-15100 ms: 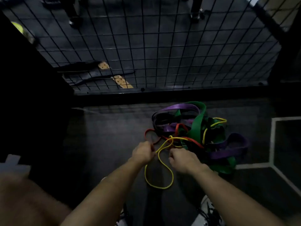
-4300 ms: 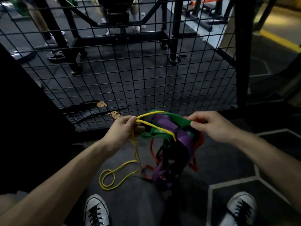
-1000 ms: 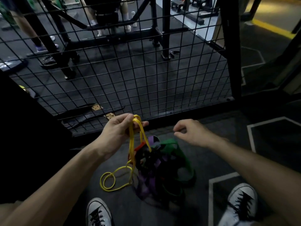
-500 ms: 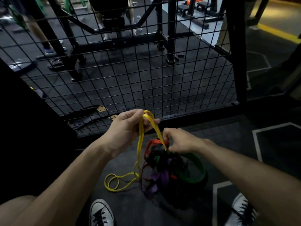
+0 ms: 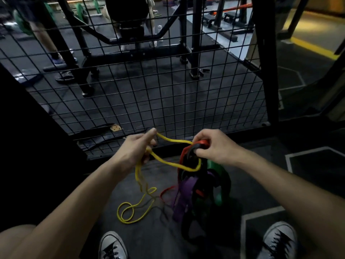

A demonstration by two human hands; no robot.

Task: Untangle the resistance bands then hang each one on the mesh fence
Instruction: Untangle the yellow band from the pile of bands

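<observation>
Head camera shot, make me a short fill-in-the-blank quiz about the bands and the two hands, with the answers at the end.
1. The left hand holds the thin ____ band.
2. The right hand grips the top of the tangle at a black band and a ____ one.
3. The widest strap hanging in the bundle, next to the green band, is ____.
4. The number of bands hanging on the mesh fence is ____.

Missing words: yellow; red; purple; zero
</observation>
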